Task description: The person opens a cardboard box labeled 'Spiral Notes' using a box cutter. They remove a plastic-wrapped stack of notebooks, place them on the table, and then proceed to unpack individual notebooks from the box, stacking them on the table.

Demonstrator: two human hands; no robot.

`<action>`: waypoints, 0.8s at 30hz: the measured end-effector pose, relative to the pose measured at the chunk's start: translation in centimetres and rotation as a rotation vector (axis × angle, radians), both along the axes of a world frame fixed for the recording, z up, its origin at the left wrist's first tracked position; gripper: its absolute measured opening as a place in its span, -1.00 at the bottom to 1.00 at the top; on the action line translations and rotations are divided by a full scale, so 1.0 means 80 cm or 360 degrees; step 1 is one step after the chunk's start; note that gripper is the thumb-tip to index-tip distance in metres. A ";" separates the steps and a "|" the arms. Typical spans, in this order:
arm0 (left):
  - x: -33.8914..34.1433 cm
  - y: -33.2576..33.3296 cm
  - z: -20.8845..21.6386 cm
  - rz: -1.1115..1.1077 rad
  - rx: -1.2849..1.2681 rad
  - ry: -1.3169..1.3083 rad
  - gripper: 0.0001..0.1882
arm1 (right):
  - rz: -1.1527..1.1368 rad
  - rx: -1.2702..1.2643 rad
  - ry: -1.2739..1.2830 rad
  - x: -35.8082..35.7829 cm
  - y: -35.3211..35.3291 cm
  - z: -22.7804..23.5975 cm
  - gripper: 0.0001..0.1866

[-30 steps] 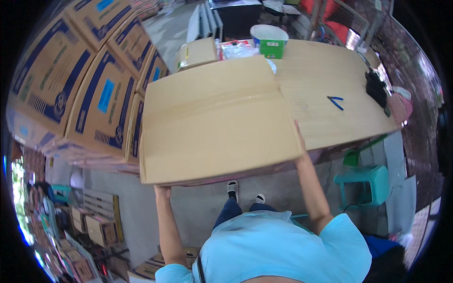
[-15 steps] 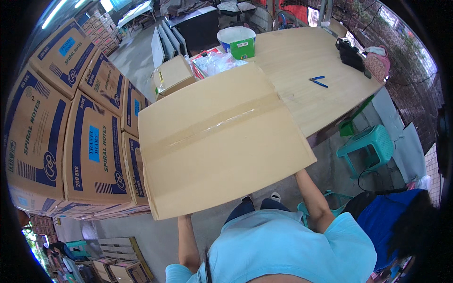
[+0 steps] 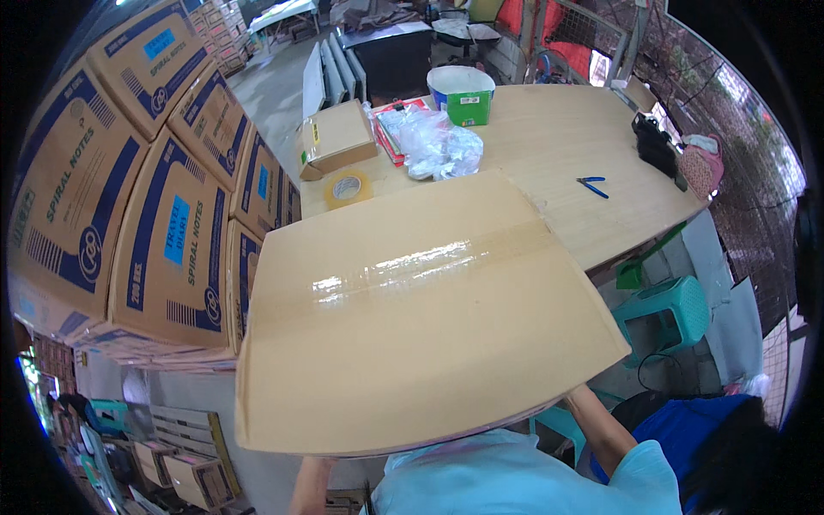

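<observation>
A large cardboard box fills the middle, a glossy strip of clear tape running across its top. It is held up against my body, over the near edge of the table. My left hand supports it at the near left bottom edge, mostly covered by the box. At the near right corner my right hand holds it from underneath. The fingers of both hands are hidden below the box. Just beyond its far left edge, a roll of packing tape lies on the wooden table.
On the left, printed cartons are stacked high. The table bears a small carton, a plastic bag, a white-and-green tub, blue-handled pliers and a pink bag. A teal stool stands right of the table.
The box has come nearer to my body and looks larger. More of the table shows beyond it, including the tape roll and the plastic bag. My view has shifted slightly.
</observation>
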State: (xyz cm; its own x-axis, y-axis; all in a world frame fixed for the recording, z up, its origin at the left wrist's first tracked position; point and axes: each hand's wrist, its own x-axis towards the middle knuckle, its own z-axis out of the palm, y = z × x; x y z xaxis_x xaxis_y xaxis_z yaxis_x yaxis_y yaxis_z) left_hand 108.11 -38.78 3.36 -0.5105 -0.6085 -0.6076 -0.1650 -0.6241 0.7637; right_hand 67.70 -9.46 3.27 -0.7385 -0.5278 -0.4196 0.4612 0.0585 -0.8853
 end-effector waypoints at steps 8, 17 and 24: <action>-0.009 -0.019 0.060 -0.0315 0.0117 -0.0061 -0.24 | 0.0183 -0.0254 0.0053 -0.005 0.002 0.061 0.06; -0.033 -0.083 0.107 -0.0015 -0.0224 0.0187 -0.20 | 0.0785 -0.1235 0.1162 -0.163 -0.229 0.278 0.28; -0.075 -0.009 0.108 0.0992 -0.0581 0.1045 -0.17 | 0.0657 -0.1266 0.0909 -0.167 -0.270 0.282 0.12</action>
State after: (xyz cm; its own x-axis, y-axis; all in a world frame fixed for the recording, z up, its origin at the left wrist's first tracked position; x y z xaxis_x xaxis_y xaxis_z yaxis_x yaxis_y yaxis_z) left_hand 102.10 -39.49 12.03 -0.2029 -0.9785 -0.0376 0.6421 -0.1620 0.7493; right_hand 54.33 -31.03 25.81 -0.4180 -0.7526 0.5088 0.0416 -0.5754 -0.8168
